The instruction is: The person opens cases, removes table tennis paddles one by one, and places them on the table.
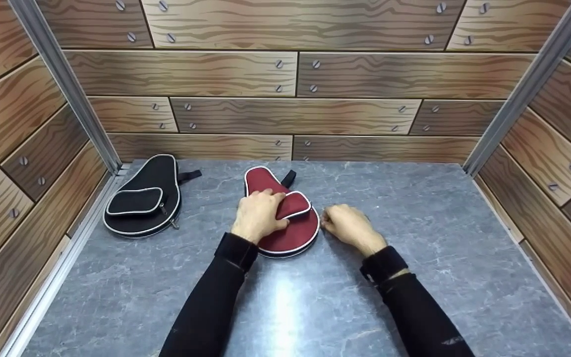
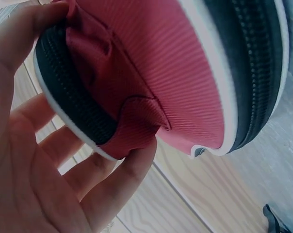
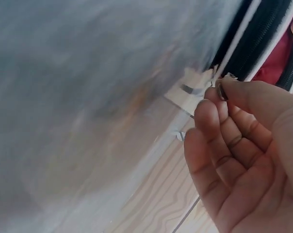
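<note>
Thumb and forefinger of the right hand (image 1: 349,227) are closed together at the rim of the red table-tennis bat case (image 1: 291,238), where what appears to be a small metal zipper slider (image 3: 231,76) is pinched. So small a piece could be lost from the fingertips if it were tugged at an angle. The case is laid mid-way across the grey marbled tabletop (image 1: 439,238), pocket side up. Its front pocket (image 1: 296,204) is clamped between the thumb and curled fingers of the left hand (image 1: 259,214), and the fabric is creased there. Because the hold seems to be mainly on the pocket, the whole case could be swivelled by a sideways pull, or the pocket seam strained; slack cloth might also be caught in the rim zipper (image 2: 253,63). Farther back, the black strap (image 1: 289,178) could be trapped underneath if the case were turned. Off to the left, the black bat case (image 1: 144,198) is set well apart, so a knock is judged unlikely.
</note>
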A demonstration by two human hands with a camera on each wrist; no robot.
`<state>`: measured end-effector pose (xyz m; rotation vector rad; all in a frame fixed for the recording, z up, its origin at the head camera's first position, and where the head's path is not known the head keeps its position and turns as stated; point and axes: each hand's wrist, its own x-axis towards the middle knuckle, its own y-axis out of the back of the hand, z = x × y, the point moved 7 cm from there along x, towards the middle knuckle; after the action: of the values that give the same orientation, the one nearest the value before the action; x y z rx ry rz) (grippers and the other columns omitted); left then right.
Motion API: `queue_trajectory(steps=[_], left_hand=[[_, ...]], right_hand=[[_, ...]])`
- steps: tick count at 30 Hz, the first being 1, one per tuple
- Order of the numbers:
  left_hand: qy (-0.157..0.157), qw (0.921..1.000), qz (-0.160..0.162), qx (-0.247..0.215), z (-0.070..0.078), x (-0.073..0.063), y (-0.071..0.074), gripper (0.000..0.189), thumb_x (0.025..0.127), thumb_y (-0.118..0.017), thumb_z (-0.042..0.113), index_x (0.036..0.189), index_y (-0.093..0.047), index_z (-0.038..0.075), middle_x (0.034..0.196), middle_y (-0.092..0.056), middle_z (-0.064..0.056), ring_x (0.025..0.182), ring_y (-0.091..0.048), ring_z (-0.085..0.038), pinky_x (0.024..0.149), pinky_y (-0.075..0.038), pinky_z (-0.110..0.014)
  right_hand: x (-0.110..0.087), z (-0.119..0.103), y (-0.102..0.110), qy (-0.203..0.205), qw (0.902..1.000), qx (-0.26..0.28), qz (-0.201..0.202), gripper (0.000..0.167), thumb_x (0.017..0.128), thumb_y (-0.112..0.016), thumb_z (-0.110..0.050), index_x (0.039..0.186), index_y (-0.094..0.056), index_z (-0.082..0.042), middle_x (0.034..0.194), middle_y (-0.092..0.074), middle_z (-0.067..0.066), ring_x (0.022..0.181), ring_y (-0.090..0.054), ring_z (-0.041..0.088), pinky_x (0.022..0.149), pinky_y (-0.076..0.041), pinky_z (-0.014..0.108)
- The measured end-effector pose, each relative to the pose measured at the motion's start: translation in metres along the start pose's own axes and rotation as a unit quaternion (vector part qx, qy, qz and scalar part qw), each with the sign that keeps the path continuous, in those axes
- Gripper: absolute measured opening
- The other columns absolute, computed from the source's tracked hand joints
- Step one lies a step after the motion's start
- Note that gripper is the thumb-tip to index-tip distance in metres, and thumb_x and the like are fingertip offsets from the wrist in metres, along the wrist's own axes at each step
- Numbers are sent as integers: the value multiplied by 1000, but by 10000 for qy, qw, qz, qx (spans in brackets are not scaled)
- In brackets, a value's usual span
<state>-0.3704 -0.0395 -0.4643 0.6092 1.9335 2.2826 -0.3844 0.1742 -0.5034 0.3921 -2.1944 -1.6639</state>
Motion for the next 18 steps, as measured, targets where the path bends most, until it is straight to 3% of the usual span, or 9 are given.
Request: queue_trajectory(steps=[8, 18], left_hand=[[87, 9994, 93, -328, -6, 3, -4, 60, 94, -95, 38, 147, -81, 16, 130, -84, -17, 115, -81, -45, 93, -72, -61], [198, 9994, 136, -244, -10, 4, -6, 55, 97, -94, 37, 148, -81, 18, 130, -84, -17, 115, -82, -46, 91, -73, -62]], right_hand=[[3, 0, 3, 73, 10000, 31, -4, 7, 105, -80, -12, 99, -83, -9, 96, -84, 10, 89, -81, 34, 81, -69, 58], [-1, -5, 3, 285, 9996, 37, 0, 4, 103, -84, -9, 99, -82, -7, 95, -84, 9, 89, -82, 33, 79, -70, 56]])
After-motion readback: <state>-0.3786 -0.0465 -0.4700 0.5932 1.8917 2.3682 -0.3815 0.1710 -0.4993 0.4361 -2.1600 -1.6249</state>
